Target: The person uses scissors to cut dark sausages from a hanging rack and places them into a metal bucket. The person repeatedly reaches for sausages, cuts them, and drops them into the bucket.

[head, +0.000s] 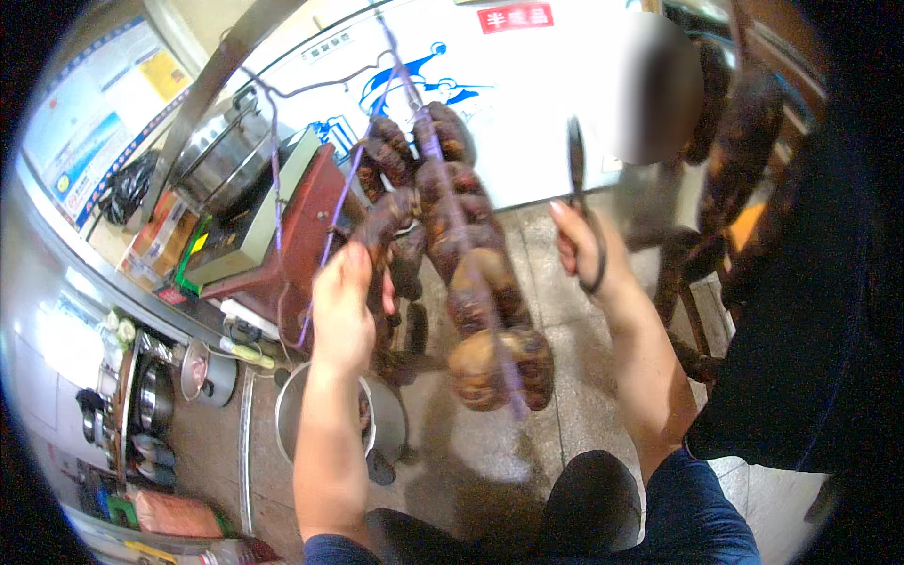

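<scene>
My left hand (346, 311) grips a dark cured sausage (385, 219) that is part of a hanging bunch. In front of me hangs a long string of plump, reddish-brown sausages (480, 240), tied up with purple plastic cord (402, 70). Its lowest links (501, 367) look paler brown and are blurred. My right hand (586, 247) is closed around the dark handle of what looks like a pair of scissors (577, 159), pointing up and apart from the sausages. Below my left forearm, a large metal pot (395, 424) stands on the floor, partly hidden by that arm.
Behind the sausages is a white chest freezer (544, 92) with blue markings. A red-brown cabinet (311, 226) and a steel pot (233, 155) stand left. More dark sausages (741, 134) hang at right, beside black cloth (777, 353). A smaller pot (208, 374) sits further left.
</scene>
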Motion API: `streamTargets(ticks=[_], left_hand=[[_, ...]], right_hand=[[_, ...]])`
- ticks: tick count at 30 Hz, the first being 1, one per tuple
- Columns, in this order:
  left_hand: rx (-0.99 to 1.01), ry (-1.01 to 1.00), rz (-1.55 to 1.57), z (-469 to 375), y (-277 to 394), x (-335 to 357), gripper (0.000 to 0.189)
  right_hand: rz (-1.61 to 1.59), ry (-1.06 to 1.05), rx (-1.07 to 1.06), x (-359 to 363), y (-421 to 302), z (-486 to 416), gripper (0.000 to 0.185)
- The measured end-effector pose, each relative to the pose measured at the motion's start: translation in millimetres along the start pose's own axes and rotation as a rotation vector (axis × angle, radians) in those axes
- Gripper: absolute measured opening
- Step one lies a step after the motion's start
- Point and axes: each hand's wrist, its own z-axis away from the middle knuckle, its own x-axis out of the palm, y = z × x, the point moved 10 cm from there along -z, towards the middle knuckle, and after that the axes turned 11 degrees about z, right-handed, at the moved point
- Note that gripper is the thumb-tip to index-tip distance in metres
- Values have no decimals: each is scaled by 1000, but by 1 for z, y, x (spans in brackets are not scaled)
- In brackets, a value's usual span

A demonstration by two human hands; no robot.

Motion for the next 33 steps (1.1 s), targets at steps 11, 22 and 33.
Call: streamTargets(ticks=[11,22,33], left_hand=[[-461,3,251,172,-53,-108,47],[-13,811,280,205,-19,-339,26],[-1100,271,-1120,351,-278,-429,75]], right_hand=[[622,59,-33,-104,197,124,25],[729,211,69,-61,176,167,33],[962,184,-67,-24,161,169,34]])
